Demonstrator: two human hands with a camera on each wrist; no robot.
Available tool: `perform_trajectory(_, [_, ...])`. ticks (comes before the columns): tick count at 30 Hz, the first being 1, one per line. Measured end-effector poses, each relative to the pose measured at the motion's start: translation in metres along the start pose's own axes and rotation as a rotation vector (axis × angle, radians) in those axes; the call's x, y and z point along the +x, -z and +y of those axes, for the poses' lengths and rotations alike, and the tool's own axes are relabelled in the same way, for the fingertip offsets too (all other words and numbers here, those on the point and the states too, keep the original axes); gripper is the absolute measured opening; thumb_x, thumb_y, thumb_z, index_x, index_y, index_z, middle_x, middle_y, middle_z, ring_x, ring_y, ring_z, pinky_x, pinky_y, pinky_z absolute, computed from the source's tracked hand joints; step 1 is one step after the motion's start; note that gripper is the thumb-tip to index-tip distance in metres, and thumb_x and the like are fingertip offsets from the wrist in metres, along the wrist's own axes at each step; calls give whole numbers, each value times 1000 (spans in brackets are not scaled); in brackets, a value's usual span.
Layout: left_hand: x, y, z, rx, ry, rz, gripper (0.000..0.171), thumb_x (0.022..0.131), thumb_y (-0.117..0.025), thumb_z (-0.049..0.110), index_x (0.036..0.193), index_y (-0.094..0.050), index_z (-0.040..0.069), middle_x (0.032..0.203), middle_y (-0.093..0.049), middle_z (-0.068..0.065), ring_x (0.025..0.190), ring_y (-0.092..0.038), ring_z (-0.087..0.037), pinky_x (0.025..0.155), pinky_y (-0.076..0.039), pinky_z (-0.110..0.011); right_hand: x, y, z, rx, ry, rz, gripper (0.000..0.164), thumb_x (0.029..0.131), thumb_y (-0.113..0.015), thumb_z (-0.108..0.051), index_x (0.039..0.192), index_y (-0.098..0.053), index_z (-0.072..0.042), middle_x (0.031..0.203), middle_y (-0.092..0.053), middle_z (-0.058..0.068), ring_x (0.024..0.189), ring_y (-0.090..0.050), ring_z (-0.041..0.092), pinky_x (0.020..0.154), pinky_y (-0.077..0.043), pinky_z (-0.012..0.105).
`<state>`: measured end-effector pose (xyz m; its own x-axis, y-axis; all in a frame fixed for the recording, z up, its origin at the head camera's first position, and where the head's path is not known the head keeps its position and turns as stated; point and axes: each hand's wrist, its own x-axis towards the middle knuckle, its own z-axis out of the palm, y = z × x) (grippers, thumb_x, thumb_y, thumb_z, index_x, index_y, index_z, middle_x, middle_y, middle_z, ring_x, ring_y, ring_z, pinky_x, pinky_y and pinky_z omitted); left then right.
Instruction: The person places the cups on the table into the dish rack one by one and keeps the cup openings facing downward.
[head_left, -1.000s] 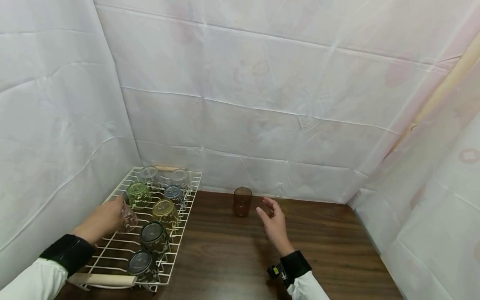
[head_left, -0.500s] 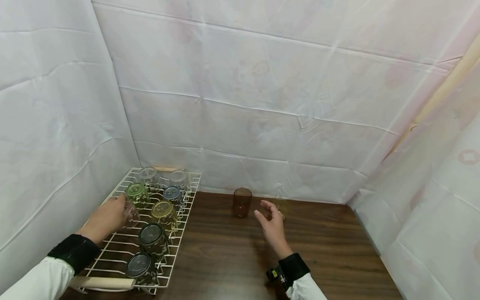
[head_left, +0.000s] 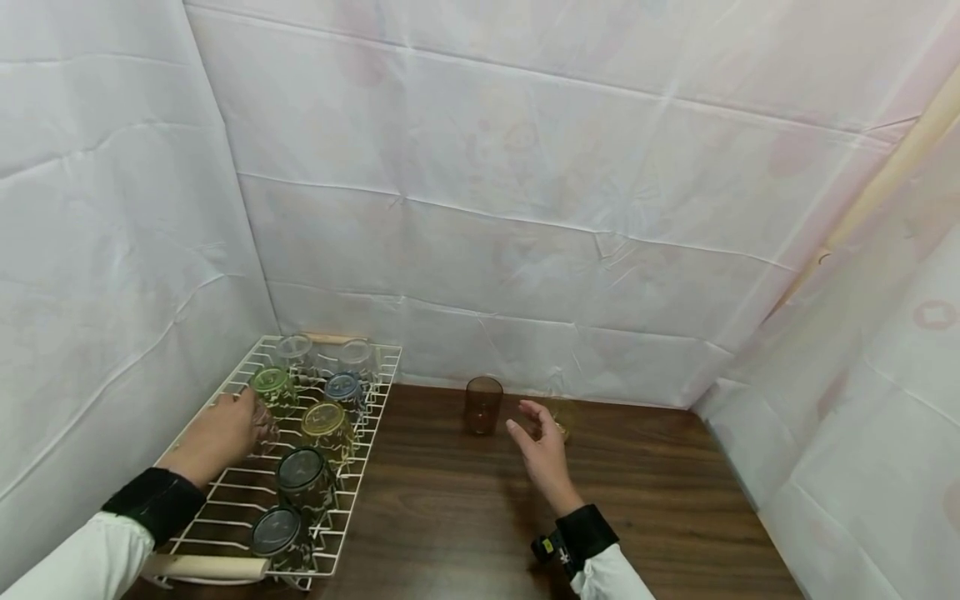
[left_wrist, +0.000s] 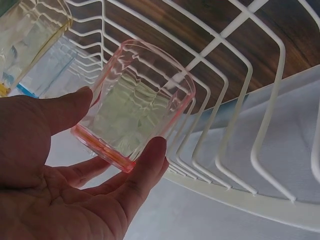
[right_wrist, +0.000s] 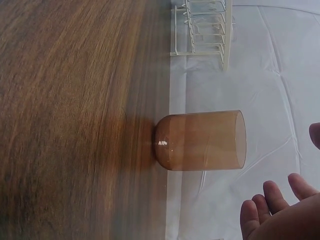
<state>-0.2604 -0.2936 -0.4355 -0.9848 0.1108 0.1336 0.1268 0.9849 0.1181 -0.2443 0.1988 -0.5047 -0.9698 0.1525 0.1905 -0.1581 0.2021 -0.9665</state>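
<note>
Rack (head_left: 225, 492) left on table (head_left: 465, 517); cup (head_left: 483, 405) right, behind.

Staged booth — white sheet walls (head_left: 480, 208) enclose wooden table (head_left: 465, 517).

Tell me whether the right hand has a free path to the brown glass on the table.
Probably yes. The right hand is open, holds nothing, and sits just right of the upright brown glass; only bare table shows between them. A faint clear glass stands behind the hand, not in the way.

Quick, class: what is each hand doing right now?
Left hand: holding the pink glass.
Right hand: open, holding nothing, near the brown glass.
</note>
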Motion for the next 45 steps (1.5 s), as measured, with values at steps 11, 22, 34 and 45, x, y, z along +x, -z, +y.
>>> perform_trajectory(11, [-2,-1,-2,-39,22,-33,52,95,-74,16,122,-46,-19,102,-55,-45,96,-61,-62,82,-53,-68,2,-3,-1,-33,-10,-22,51,103,-72,-17,148,-55,-3,151,-59,19,145,-50,42,116,-44,59])
perform_trajectory(22, [-2,-1,-4,-41,17,-58,70,96,-76,26,134,-40,-21,109,-53,-50,107,-56,-65,92,-50,-70,22,-16,-1,-225,-4,-176,72,102,-75,-28,160,-39,-5,161,-45,25,152,-42,47,118,-43,65])
perform_trajectory(34, [-31,17,25,34,30,114,80,92,-82,38,138,-47,-16,119,-55,-50,119,-50,-69,92,-41,-77,44,-42,-5,-503,25,-230,93,100,-77,-38,170,-23,-10,176,-20,23,163,-24,45,122,-40,65])
perform_trajectory(45, [-75,54,97,19,-87,86,84,96,-76,48,150,-50,-10,143,-54,-40,140,-43,-65,109,-35,-81,67,-56,-5,-690,134,-274,88,101,-76,-34,169,-26,-6,173,-27,28,161,-27,50,129,-31,64])
